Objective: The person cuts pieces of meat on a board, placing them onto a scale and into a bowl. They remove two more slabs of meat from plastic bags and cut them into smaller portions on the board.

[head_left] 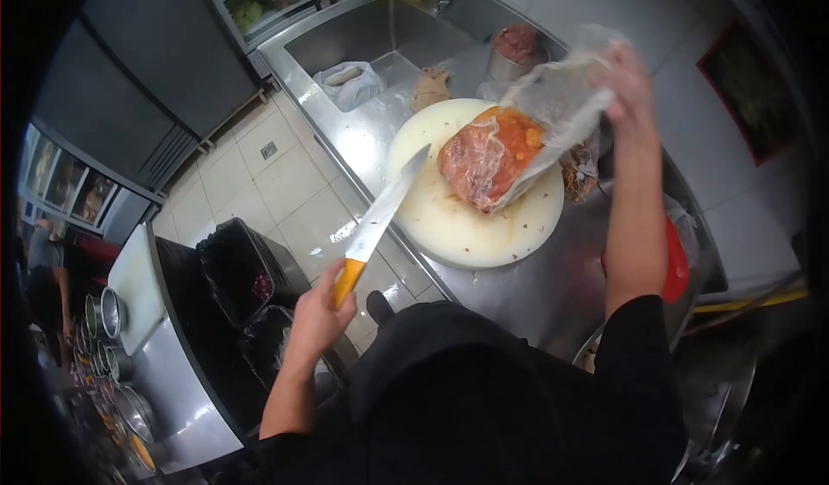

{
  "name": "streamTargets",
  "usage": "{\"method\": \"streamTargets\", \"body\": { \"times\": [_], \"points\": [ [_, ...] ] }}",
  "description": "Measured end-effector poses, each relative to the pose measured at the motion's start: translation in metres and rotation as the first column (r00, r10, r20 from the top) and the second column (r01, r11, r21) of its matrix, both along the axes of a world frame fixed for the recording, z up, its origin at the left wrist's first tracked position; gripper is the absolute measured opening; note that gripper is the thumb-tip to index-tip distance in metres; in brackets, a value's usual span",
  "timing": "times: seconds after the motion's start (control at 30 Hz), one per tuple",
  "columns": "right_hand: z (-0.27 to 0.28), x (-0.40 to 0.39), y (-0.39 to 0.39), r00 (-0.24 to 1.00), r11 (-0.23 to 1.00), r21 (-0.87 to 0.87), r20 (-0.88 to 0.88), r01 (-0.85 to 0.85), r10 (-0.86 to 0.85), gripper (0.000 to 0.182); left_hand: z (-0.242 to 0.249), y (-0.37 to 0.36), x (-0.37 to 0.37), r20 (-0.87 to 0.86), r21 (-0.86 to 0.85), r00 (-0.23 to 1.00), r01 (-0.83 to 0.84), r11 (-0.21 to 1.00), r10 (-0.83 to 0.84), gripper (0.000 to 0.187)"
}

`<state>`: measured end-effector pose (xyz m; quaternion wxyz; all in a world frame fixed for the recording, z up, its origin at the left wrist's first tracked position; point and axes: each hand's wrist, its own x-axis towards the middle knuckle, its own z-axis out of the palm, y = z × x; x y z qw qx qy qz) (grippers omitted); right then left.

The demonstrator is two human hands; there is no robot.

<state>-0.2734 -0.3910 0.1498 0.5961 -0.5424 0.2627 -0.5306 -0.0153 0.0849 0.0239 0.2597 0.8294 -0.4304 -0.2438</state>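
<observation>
My left hand [326, 310] is closed round the yellow handle of a large kitchen knife [380, 215]. Its blade points up and away, with the tip over the left edge of a round white cutting board [509, 254]. On the board lies a big piece of reddish meat [485, 158], partly wrapped in clear plastic. My right hand [629, 83] grips the loose end of the plastic bag [563, 96] and holds it up to the right of the meat. The right hand's fingers are somewhat blurred.
Behind the board, a metal container [511, 62] holds raw meat. A white plastic bag [350, 86] lies by the steel sink [337, 43]. Something red [675, 265] sits at the right. Black bins [250, 269] stand left on the floor; a person [47, 265] is at far left.
</observation>
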Motion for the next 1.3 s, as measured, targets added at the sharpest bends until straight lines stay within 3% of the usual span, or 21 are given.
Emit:
{"method": "streamTargets", "body": {
  "times": [0.1,0.13,0.2,0.27,0.33,0.37,0.43,0.5,0.6,0.7,0.8,0.9,1.0,1.03,1.1,1.17,1.23,1.3],
  "points": [
    [0.044,-0.001,0.084,0.979,0.979,0.011,0.009,0.205,-0.205,0.017,0.006,0.006,0.007,-0.038,-0.077,0.999,-0.014,0.997,0.011,0.059],
    [0.035,-0.009,0.078,0.947,0.976,-0.097,-0.238,0.197,-0.215,0.018,0.011,0.004,0.006,-0.050,-0.090,0.999,0.011,0.996,-0.016,0.059],
    [-0.004,-0.035,0.059,0.700,0.950,-0.292,-0.656,0.109,-0.282,0.022,0.011,0.001,0.002,-0.114,-0.052,0.991,0.059,0.997,-0.064,0.059],
    [-0.032,-0.034,0.066,0.513,0.927,-0.372,-0.786,0.051,-0.344,0.045,-0.001,-0.001,-0.003,-0.092,-0.117,0.985,0.136,0.984,-0.147,0.058],
    [-0.087,-0.035,0.071,0.593,0.963,-0.269,-0.774,0.013,-0.224,0.090,-0.014,-0.003,-0.008,-0.077,-0.134,0.982,0.162,0.978,-0.173,0.058],
    [-0.129,-0.040,0.059,0.469,0.901,-0.423,-0.819,-0.102,-0.331,0.105,-0.017,-0.003,-0.012,-0.069,-0.143,0.981,0.170,0.975,-0.181,0.058],
    [-0.149,-0.042,0.056,0.340,0.862,-0.438,-0.875,-0.256,-0.344,0.120,-0.020,-0.004,-0.017,-0.090,-0.133,0.978,0.174,0.976,-0.186,0.060],
    [-0.154,-0.034,0.063,0.311,0.930,-0.204,-0.945,-0.306,-0.105,0.122,-0.026,-0.002,-0.019,-0.055,-0.139,0.980,0.180,0.974,-0.189,0.061],
    [-0.152,-0.039,0.054,0.320,0.950,-0.137,-0.947,-0.280,-0.043,0.109,-0.024,-0.001,-0.022,-0.106,-0.050,0.983,0.147,0.988,-0.151,0.062],
    [-0.174,-0.030,0.039,0.117,0.980,-0.138,-0.986,-0.145,-0.122,0.088,-0.033,-0.002,-0.029,-0.112,-0.038,0.983,0.140,0.989,-0.144,0.062],
    [-0.182,-0.024,0.048,-0.012,0.958,-0.277,-0.960,-0.080,-0.279,0.067,-0.038,-0.002,-0.035,-0.109,-0.052,0.986,0.120,0.991,-0.125,0.062],
    [-0.180,-0.024,0.041,-0.048,0.968,-0.195,-0.978,-0.156,-0.205,0.060,-0.036,0.002,-0.040,-0.098,-0.051,0.990,0.098,0.994,-0.103,0.062],
    [-0.169,-0.038,0.058,-0.007,0.956,-0.177,-0.983,-0.235,-0.183,0.059,-0.039,0.004,-0.043,-0.076,-0.072,0.993,0.082,0.994,-0.088,0.063],
    [-0.168,-0.048,0.067,0.182,0.970,0.002,-0.982,-0.244,0.048,0.050,-0.043,0.005,-0.044,-0.071,-0.084,0.994,0.072,0.994,-0.078,0.063],
    [-0.165,-0.063,0.085,0.488,0.870,0.332,-0.727,-0.365,0.482,0.036,-0.046,0.005,-0.046,-0.105,-0.074,0.992,0.062,0.995,-0.070,0.062],
    [-0.148,-0.055,0.117,0.327,0.743,0.537,-0.674,-0.399,0.662,0.045,-0.048,0.007,-0.048,-0.150,-0.057,0.987,0.054,0.997,-0.062,0.062],
    [-0.165,-0.037,0.150,0.378,0.664,0.639,-0.547,-0.388,0.747,0.036,-0.048,0.004,-0.047,-0.189,-0.044,0.980,0.057,0.997,-0.064,0.061],
    [-0.174,-0.010,0.184,0.470,0.651,0.598,-0.456,-0.467,0.756,0.032,-0.044,0.008,-0.045,-0.191,-0.083,0.980,0.044,0.996,-0.059,0.060]
  ]
}}
